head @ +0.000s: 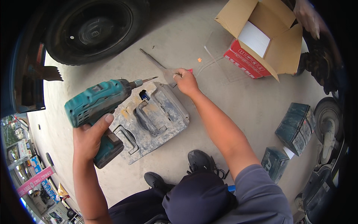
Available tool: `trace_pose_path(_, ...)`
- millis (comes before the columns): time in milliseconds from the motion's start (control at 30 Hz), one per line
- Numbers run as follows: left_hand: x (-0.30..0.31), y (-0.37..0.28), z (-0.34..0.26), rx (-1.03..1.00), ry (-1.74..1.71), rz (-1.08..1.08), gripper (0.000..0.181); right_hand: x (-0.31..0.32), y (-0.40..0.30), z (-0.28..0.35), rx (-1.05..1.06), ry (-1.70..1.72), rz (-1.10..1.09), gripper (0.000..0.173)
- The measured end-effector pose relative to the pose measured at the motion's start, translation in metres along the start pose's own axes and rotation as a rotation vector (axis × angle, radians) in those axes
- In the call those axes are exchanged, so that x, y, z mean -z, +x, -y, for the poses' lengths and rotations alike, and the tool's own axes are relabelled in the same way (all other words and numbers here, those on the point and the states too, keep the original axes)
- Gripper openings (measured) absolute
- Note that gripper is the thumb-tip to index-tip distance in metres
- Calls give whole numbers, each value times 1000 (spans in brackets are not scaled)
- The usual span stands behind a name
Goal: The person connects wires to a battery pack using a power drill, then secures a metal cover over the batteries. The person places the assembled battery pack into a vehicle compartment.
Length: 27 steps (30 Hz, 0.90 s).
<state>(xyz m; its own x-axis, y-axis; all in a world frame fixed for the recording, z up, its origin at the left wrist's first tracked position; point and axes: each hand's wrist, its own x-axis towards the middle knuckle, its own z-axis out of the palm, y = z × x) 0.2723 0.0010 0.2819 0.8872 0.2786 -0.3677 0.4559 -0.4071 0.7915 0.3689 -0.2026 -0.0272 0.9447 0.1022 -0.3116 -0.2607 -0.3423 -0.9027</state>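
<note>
My left hand (89,137) grips a teal cordless drill (100,96) by its handle, thumb toward me. A long thin driver bit (149,79) points up and right from its chuck. Beneath the drill lies a dusty grey plastic box (179,114) with a carrying handle (146,119) and a wire-like metal bail (127,141). Something blue shows through a hole in its top. Just past the box, my right hand (186,81) is closed on the broad end of a flat metal chisel bit (152,59). A small red piece sticks out beside those fingers.
A vehicle wheel (95,32) stands at upper left. An open cardboard box (260,56) with white foam is at upper right, near another person's hand (307,19). Dark green batteries (295,127) sit beside a scooter wheel (328,119). Clear plastic (218,64) lies on the floor.
</note>
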Motion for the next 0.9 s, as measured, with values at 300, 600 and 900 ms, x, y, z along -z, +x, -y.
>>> trace_pose_path(300,79,-95,91,154,-291,-381,58,-50,133,26,444,-820,145,40)
trace_pose_path(600,85,-164,136,366,-346,-421,67,-79,164,43,524,-1130,173,25)
trace_pose_path(900,65,-151,122,320,-435,-328,73,-86,190,35,173,-913,127,24)
